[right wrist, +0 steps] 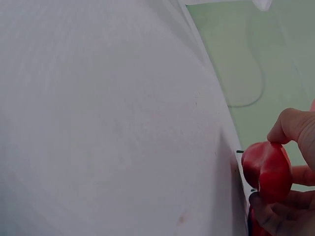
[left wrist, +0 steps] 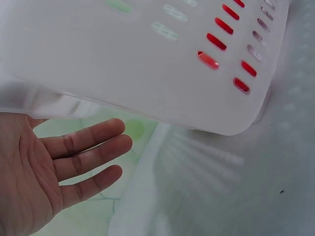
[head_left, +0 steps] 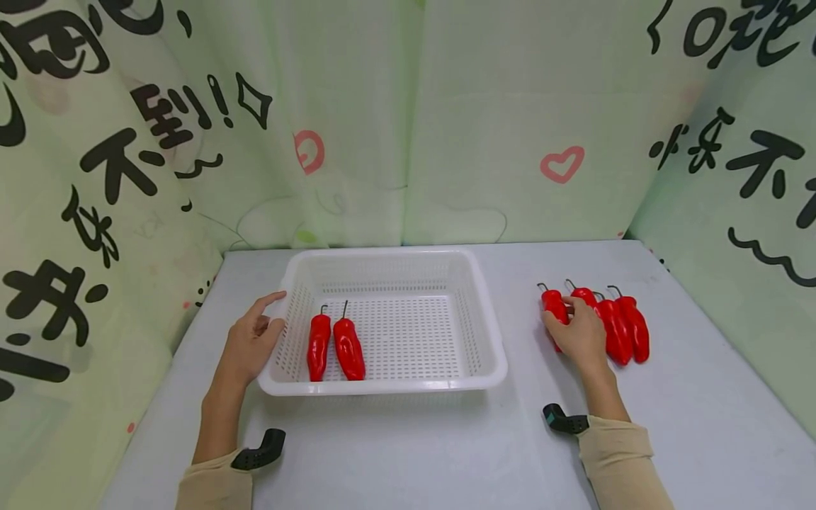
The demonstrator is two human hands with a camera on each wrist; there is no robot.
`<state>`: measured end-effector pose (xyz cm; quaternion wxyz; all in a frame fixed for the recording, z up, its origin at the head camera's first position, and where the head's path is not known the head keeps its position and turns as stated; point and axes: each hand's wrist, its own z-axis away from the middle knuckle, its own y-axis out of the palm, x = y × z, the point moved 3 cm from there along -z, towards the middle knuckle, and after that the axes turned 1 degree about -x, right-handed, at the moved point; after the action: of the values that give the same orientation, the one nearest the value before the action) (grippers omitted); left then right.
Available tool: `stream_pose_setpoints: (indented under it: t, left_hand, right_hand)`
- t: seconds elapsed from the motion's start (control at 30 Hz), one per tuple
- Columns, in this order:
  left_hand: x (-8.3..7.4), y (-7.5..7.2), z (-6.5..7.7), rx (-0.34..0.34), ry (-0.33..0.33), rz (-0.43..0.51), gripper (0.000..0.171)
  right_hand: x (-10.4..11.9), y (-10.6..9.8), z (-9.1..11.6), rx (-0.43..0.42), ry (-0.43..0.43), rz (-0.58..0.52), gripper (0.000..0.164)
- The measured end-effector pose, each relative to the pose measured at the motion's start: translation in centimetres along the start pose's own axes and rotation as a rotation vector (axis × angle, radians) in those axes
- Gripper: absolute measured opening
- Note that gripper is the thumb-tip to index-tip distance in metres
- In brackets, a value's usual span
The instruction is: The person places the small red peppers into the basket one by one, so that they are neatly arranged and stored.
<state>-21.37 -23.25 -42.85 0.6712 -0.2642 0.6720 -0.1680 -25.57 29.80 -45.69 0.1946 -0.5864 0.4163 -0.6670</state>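
Two long red peppers, a left one (head_left: pixel 319 347) and a right one (head_left: pixel 348 348), lie side by side in a white perforated plastic basket (head_left: pixel 382 387), stems pointing away. My left hand (head_left: pixel 253 342) is at the basket's left rim, thumb and index fingertip touching it. In the left wrist view, three fingers (left wrist: pixel 93 157) extend loosely below the rim. Over on the right, my right hand (head_left: pixel 581 331) pinches a red pepper (right wrist: pixel 268 169) between thumb and fingers. Close beside that hand lie more red peppers (head_left: pixel 633 327), one of them partly hidden behind it.
Basket and peppers are on a white table (head_left: pixel 408 453). A pale green curtain (head_left: pixel 472 120) with black lettering and hearts encloses the back and sides. Each wrist carries a black camera device (head_left: pixel 260 450).
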Motion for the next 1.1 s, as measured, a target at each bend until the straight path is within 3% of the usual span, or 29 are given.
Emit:
stream_pose_setpoints:
  t: [0.43, 1.1]
  left_hand:
    - [-0.2, 0.0, 0.0, 0.000, -0.002, -0.002, 0.054]
    - [0.0, 0.1, 0.0, -0.009, 0.017, 0.021, 0.053]
  right_hand:
    - [0.6, -0.8, 0.5, -0.093, -0.007, -0.055, 0.067]
    - [2.3, -1.9, 0.9, -0.212, -0.084, -0.124, 0.064]
